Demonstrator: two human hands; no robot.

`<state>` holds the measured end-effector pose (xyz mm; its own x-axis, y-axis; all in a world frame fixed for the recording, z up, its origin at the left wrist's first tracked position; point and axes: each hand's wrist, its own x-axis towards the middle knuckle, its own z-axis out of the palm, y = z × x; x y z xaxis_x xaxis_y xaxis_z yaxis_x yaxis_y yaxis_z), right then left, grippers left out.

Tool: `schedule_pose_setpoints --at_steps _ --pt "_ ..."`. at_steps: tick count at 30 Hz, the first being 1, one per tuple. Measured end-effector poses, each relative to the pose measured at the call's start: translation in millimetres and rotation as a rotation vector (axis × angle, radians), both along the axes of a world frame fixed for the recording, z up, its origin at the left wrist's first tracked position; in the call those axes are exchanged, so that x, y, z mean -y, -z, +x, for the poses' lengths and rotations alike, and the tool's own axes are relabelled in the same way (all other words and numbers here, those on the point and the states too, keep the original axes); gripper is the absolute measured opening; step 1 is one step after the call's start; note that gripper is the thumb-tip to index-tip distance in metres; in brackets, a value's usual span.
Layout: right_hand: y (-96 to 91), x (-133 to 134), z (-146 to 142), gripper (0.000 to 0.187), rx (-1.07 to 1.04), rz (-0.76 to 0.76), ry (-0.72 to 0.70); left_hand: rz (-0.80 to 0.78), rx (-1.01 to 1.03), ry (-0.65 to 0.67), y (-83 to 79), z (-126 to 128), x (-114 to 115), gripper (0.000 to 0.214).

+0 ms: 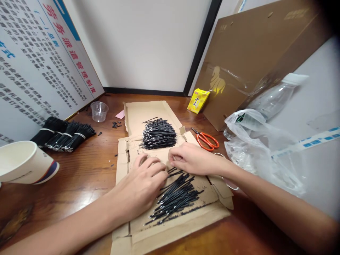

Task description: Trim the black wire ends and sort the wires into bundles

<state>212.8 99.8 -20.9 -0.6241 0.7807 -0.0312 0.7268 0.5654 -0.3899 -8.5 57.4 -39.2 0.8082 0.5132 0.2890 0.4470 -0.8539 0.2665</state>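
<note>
My left hand [148, 180] is above the flattened cardboard [146, 109], its fingers curled and the tips partly hidden. Beside it lies a loose pile of short black wires [179, 194] with silvery ends. My right hand [190, 158] is closed, thumb and fingers drawn together just above the top of that pile. What either hand holds, if anything, is too small or hidden to make out. Farther back on the cardboard sits a denser, neatly aligned pile of black wires [159, 134].
Orange-handled scissors [208, 140] lie right of the cardboard, near a plastic bag [247, 148] and bottle [276, 95]. A yellow drink carton [198, 101] leans by a brown box [239, 53]. Left are tied wire bundles [66, 136], a clear cup [99, 112] and a paper cup [32, 163].
</note>
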Motion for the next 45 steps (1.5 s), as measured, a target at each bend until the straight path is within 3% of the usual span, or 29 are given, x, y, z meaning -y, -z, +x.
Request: schedule_pose_setpoints --at_steps 4,7,12,16,19,21,26,32,38,45 --pt "14.1 -12 3 0.013 -0.055 0.227 0.228 -0.005 0.006 0.114 0.1 -1 0 0.030" --pt "21.0 -17 5 0.014 -0.001 0.251 0.260 0.003 0.000 0.182 -1.2 -2 0 0.035" --pt "16.9 -14 5 0.016 0.113 0.204 0.190 0.014 -0.008 0.188 -0.8 -3 0 0.036" --pt "6.6 -10 8 0.014 0.115 0.158 0.065 0.031 0.027 0.024 1.8 -2 1 0.026" --pt "0.7 -9 11 0.011 0.067 0.021 -0.059 0.024 0.043 -0.069 2.7 -2 0 0.018" --pt "1.4 -10 10 0.012 0.011 -0.001 -0.053 0.009 0.026 -0.054 3.1 -2 -1 0.019" --pt "13.1 -14 6 0.014 0.000 0.144 0.125 0.012 0.009 0.084 4.0 -3 0 0.027" --pt "4.4 -7 7 0.011 0.008 -0.049 -0.067 0.016 0.038 -0.095 2.5 -2 0 0.020" --pt "19.1 -14 -3 0.008 -0.119 0.139 0.210 -0.023 0.015 0.135 0.6 -1 1 0.022" --pt "32.6 -16 -20 0.016 -0.047 0.274 0.208 0.024 0.047 0.217 2.4 -2 0 0.033"
